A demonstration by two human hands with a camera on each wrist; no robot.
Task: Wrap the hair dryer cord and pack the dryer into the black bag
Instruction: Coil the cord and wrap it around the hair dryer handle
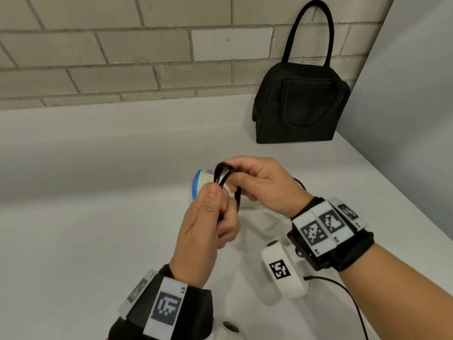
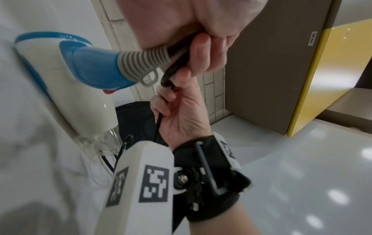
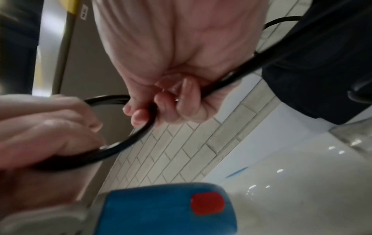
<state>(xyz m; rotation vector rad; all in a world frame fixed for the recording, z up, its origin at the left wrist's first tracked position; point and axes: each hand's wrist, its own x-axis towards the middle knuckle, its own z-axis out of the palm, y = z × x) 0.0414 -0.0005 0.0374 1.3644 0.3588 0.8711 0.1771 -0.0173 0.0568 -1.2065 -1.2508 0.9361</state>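
Both hands hold the hair dryer's black cord, gathered into several loops, above the white counter. My left hand pinches the lower part of the loops between thumb and curled fingers. My right hand grips the top of the loops. Under the hands lies the white and blue hair dryer, mostly hidden in the head view. In the left wrist view the dryer shows its grey cord sleeve. The right wrist view shows the cord and the dryer's red button. The black bag stands upright at the back right.
The white counter runs to a grey brick wall behind and a plain wall on the right. A dark round hole sits in the white surface near me. A thin black cable trails from my right wrist band.
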